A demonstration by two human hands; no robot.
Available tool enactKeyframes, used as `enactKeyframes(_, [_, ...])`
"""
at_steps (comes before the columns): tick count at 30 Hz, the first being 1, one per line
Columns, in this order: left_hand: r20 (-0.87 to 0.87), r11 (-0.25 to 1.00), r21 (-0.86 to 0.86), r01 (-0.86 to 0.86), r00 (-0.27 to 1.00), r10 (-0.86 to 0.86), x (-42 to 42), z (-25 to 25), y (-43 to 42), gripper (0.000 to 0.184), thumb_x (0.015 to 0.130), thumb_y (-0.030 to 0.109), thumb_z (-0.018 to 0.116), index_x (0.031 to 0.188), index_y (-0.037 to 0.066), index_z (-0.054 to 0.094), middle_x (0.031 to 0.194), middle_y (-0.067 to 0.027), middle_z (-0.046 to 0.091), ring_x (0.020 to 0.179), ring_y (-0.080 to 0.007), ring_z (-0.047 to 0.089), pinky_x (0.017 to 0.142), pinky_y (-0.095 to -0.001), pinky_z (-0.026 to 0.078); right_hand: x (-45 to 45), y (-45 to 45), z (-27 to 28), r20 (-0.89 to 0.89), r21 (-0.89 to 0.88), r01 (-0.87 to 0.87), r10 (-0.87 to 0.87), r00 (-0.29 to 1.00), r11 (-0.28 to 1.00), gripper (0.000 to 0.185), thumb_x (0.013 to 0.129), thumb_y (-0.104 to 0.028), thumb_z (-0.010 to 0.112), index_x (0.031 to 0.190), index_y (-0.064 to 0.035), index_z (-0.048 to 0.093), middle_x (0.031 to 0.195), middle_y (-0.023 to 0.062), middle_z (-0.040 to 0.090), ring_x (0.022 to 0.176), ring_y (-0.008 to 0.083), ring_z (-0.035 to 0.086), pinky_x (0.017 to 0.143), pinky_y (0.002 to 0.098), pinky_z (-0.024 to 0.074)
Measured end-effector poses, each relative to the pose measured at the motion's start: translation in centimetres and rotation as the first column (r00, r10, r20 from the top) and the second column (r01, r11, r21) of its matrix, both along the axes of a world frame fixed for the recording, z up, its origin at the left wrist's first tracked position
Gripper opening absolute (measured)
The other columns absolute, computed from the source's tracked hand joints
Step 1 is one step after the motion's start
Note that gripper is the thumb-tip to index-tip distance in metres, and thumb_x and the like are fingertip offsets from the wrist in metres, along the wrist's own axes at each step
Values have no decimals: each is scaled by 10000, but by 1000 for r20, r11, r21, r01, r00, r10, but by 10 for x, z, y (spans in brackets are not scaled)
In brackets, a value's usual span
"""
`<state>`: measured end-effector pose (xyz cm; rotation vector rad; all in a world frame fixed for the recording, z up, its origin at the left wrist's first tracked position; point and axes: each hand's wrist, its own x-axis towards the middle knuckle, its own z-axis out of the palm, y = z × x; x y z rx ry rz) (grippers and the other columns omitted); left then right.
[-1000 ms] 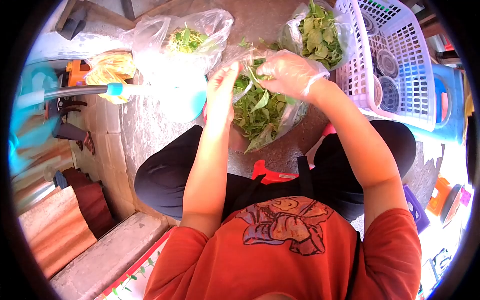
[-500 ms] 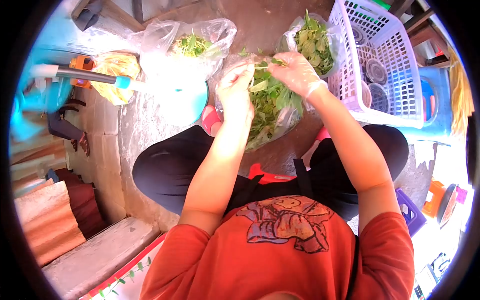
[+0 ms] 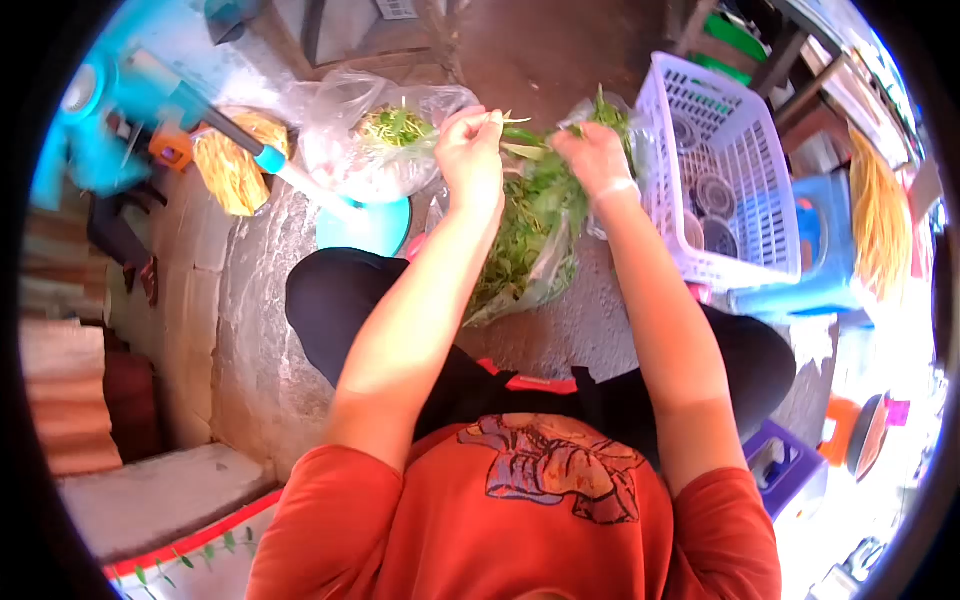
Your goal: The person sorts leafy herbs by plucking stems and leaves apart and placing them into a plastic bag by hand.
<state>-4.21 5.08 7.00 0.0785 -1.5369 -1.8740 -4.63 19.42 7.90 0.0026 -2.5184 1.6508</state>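
Note:
Between my two hands is a green stem with leaves (image 3: 527, 140), above a clear plastic bag of leafy greens (image 3: 528, 240). My left hand (image 3: 470, 160) pinches the stem's left end with bent fingers. At the other side my right hand (image 3: 597, 165), in a clear thin glove, has its fingers closed on the leafy end. Another bag (image 3: 345, 110) with pale stems and greens (image 3: 397, 126) lies to the upper left. Behind my right hand, a further bag of greens (image 3: 607, 118) is partly hidden.
A white-lilac basket (image 3: 715, 265) holding round plastic lids stands at the right beside a blue stool (image 3: 825, 285). A turquoise basin (image 3: 365, 228) sits at the left, below a turquoise fan (image 3: 120, 110). A purple crate (image 3: 785, 465) is near my right knee.
The view has shifted, with the basket now lower and further left. My hands have gone from over the bag's opening to holding a stem between them; my right hand has closed more.

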Motion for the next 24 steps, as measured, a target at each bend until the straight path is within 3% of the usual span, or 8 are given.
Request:
enactKeyframes(3, [339, 949, 207, 237, 893, -297, -13, 34, -20, 126, 774, 120, 681, 840, 21, 639, 932, -48, 601, 890, -125, 525, 781, -271, 401, -9, -1, -18, -104, 159, -52, 69, 992, 986, 391, 757, -254, 581, 1002, 50, 600, 994, 241, 606, 960, 334, 578, 855, 355, 425])
enactKeyframes(7, [599, 938, 86, 337, 735, -319, -41, 58, -54, 180, 775, 245, 680, 889, 114, 631, 904, 8, 622, 834, -91, 541, 761, -280, 358, -9, -4, -27, 76, -419, -132, 179, 981, 898, 314, 763, -196, 579, 993, 16, 603, 877, 86, 625, 799, 169, 541, 759, 294, 417])
enactKeyframes(12, [713, 902, 47, 430, 618, -331, -86, 37, -112, 172, 806, 256, 644, 919, 133, 600, 879, 4, 655, 810, -93, 585, 705, -267, 385, -22, 3, -55, 223, -432, -34, 143, 964, 901, 198, 770, -137, 557, 925, -25, 610, 804, 0, 578, 730, 90, 468, 683, 241, 390])
enactKeyframes(15, [688, 931, -50, 362, 689, -230, -115, -5, -160, 208, 813, 248, 639, 946, 93, 601, 871, -26, 656, 811, -96, 588, 666, -240, 401, -27, 12, -77, 398, -502, -19, 250, 883, 865, 470, 769, -143, 607, 1176, 33, 452, 985, 61, 583, 891, 142, 515, 793, 263, 402])
enactKeyframes(18, [506, 908, -408, 100, 852, 133, -158, -67, -224, 294, 799, 206, 640, 1018, 15, 595, 890, -115, 643, 806, -190, 601, 719, -307, 461, -32, 17, -109, 419, -435, 21, 182, 889, 900, 336, 777, -138, 615, 1068, 8, 533, 918, 36, 599, 821, 112, 522, 749, 250, 411])
enactKeyframes(20, [239, 635, -758, -150, 841, 485, -179, -100, -226, 323, 782, 189, 644, 1031, -9, 590, 886, -146, 632, 789, -236, 606, 747, -356, 483, -35, 21, -113, 431, -433, 4, 203, 879, 901, 278, 787, -118, 606, 1036, -7, 553, 886, 17, 601, 790, 94, 514, 719, 245, 413])
enactKeyframes(22, [-137, 154, -938, -309, 742, 657, -175, -95, -205, 353, 770, 193, 650, 1049, -10, 573, 897, -145, 623, 805, -250, 601, 737, -357, 486, -45, 29, -118, 374, -534, 74, 157, 914, 842, 225, 785, -85, 596, 1001, -25, 574, 871, 14, 599, 770, 95, 523, 697, 245, 422])
enactKeyframes(24, [33, 386, -921, -47, 979, 199, -175, -93, -162, 403, 751, 229, 672, 1071, 11, 561, 959, -139, 601, 841, -232, 593, 732, -344, 486, -60, 45, -118, 287, -496, 130, 21, 958, 858, 194, 784, -81, 588, 972, -36, 589, 864, 11, 600, 747, 104, 535, 671, 248, 435])
